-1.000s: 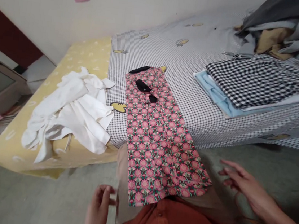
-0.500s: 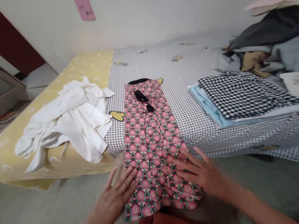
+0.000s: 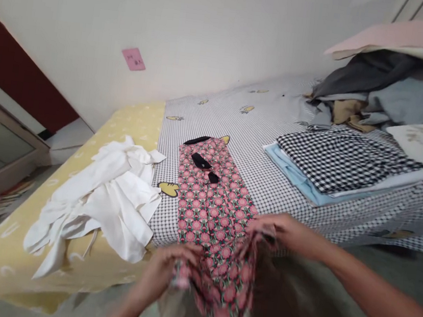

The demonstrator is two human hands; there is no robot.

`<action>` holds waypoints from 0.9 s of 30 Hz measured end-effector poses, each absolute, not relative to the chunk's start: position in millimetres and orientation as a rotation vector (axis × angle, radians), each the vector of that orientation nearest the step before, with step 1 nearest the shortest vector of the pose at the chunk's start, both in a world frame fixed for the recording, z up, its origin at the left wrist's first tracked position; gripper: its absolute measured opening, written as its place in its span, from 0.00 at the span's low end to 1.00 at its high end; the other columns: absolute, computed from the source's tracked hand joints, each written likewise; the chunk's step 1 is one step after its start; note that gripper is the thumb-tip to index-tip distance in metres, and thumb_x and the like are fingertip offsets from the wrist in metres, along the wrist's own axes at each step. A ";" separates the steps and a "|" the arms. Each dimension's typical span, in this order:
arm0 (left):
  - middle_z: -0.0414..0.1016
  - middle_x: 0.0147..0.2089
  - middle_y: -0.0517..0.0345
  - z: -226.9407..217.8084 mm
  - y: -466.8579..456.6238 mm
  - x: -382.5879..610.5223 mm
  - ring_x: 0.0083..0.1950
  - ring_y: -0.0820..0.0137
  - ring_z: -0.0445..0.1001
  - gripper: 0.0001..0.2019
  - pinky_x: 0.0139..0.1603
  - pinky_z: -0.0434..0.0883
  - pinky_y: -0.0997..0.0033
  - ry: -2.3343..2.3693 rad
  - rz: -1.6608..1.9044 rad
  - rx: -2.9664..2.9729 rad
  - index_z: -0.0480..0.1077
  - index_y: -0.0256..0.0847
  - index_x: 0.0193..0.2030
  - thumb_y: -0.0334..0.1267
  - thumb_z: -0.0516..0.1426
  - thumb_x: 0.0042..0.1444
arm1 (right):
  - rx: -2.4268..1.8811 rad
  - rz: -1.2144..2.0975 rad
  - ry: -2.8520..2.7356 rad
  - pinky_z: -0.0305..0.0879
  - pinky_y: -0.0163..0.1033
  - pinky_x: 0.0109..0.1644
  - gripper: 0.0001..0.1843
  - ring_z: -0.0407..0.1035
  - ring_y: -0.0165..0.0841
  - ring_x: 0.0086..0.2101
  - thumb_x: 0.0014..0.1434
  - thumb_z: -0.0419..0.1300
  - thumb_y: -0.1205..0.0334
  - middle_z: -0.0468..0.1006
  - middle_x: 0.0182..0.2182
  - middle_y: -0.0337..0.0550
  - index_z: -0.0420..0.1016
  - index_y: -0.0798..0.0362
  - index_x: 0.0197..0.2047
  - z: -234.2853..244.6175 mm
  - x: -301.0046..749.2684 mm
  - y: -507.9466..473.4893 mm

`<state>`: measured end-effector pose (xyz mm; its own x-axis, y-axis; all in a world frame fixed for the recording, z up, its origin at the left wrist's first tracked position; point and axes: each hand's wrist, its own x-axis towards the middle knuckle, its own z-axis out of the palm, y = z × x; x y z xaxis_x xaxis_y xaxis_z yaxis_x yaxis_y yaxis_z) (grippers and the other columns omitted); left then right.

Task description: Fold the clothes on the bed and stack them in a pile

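Floral garment [image 3: 209,209] partly on bedsheet [image 3: 252,143]

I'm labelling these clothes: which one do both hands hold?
The pink floral garment with black trim: the left hand and right hand grip its near end. The crumpled white garment and checked cloth are untouched.

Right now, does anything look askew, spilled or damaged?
The white cloth lies rumpled, mostly on the bed's yellow end, looking untidy compared with the folded stack at right. The flowered garment is bunched at its held near edge. No spill or damage shows.
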<state>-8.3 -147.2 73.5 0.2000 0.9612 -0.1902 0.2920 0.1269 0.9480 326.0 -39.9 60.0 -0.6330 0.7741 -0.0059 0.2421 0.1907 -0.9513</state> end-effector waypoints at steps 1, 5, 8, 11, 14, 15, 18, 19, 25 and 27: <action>0.84 0.48 0.46 79.1 -127.8 -8.8 0.53 0.54 0.80 0.05 0.59 0.74 0.54 1.309 0.859 1.259 0.81 0.42 0.31 0.36 0.63 0.47 | -0.997 1.530 -1.808 0.65 0.59 0.63 0.13 0.78 0.47 0.47 0.58 0.65 0.49 0.86 0.38 0.42 0.85 0.48 0.40 60.2 317.7 -25.4; 0.85 0.39 0.52 75.4 -62.4 -12.4 0.46 0.60 0.82 0.10 0.55 0.76 0.58 1.305 1.170 0.667 0.77 0.40 0.38 0.35 0.66 0.46 | -1.069 1.828 -1.282 0.69 0.53 0.59 0.21 0.79 0.45 0.44 0.48 0.72 0.45 0.86 0.39 0.48 0.81 0.52 0.39 53.5 288.9 19.6; 0.85 0.40 0.49 65.1 -44.6 -18.6 0.44 0.60 0.83 0.15 0.50 0.79 0.58 1.296 1.101 0.502 0.75 0.38 0.44 0.38 0.67 0.49 | -1.018 1.902 -1.184 0.69 0.52 0.61 0.23 0.79 0.43 0.46 0.51 0.71 0.47 0.85 0.43 0.51 0.79 0.52 0.45 45.8 282.5 29.8; 0.85 0.41 0.49 60.2 -46.4 -25.3 0.42 0.61 0.84 0.19 0.47 0.80 0.62 1.280 1.083 0.526 0.74 0.38 0.49 0.39 0.67 0.51 | -1.017 1.831 -1.171 0.67 0.53 0.63 0.24 0.79 0.43 0.48 0.50 0.73 0.50 0.85 0.46 0.48 0.77 0.50 0.49 38.9 284.1 28.1; 0.85 0.41 0.50 54.0 -47.4 -29.5 0.40 0.62 0.84 0.21 0.45 0.80 0.64 1.264 1.090 0.540 0.74 0.38 0.50 0.37 0.69 0.49 | -1.078 1.818 -1.131 0.66 0.54 0.64 0.21 0.80 0.43 0.46 0.50 0.73 0.52 0.86 0.43 0.47 0.78 0.51 0.45 33.4 283.8 27.5; 0.85 0.41 0.50 51.0 -45.9 -30.2 0.40 0.62 0.84 0.21 0.45 0.80 0.64 1.266 1.095 0.542 0.74 0.37 0.50 0.36 0.69 0.48 | -1.101 1.816 -1.107 0.66 0.54 0.64 0.19 0.80 0.43 0.45 0.51 0.72 0.52 0.86 0.42 0.47 0.78 0.51 0.44 31.7 282.8 28.2; 0.85 0.40 0.49 42.0 -39.3 -30.8 0.41 0.61 0.84 0.20 0.48 0.80 0.62 1.278 1.113 0.540 0.74 0.36 0.47 0.35 0.69 0.47 | -1.174 1.799 -1.053 0.67 0.55 0.63 0.16 0.81 0.43 0.42 0.51 0.71 0.53 0.87 0.39 0.46 0.79 0.51 0.40 27.9 278.8 30.5; 0.85 0.39 0.48 40.2 -37.6 -30.5 0.42 0.60 0.84 0.19 0.48 0.80 0.60 1.282 1.117 0.539 0.74 0.36 0.46 0.35 0.69 0.46 | -1.184 1.794 -1.050 0.67 0.55 0.63 0.15 0.81 0.43 0.42 0.51 0.72 0.53 0.87 0.38 0.46 0.79 0.51 0.40 27.1 277.8 30.7; 0.85 0.36 0.48 49.6 -40.9 -24.4 0.43 0.58 0.83 0.18 0.48 0.79 0.58 1.278 1.134 0.560 0.75 0.37 0.43 0.39 0.69 0.46 | -1.137 1.795 -1.101 0.69 0.53 0.60 0.18 0.81 0.43 0.41 0.47 0.73 0.51 0.87 0.36 0.45 0.79 0.51 0.38 32.3 279.3 27.5; 0.84 0.37 0.49 54.3 -42.6 -23.1 0.43 0.58 0.83 0.18 0.47 0.79 0.59 1.280 1.137 0.615 0.75 0.38 0.43 0.43 0.68 0.47 | -1.135 1.761 -1.201 0.71 0.52 0.57 0.18 0.80 0.44 0.43 0.50 0.70 0.47 0.86 0.37 0.46 0.79 0.51 0.38 35.5 280.0 29.3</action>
<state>-23.1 -42.6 54.3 -0.1034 0.9020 -0.4191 -0.3097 0.3712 0.8754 280.0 29.3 35.5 -0.3616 0.8927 -0.2688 -0.0755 -0.3154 -0.9459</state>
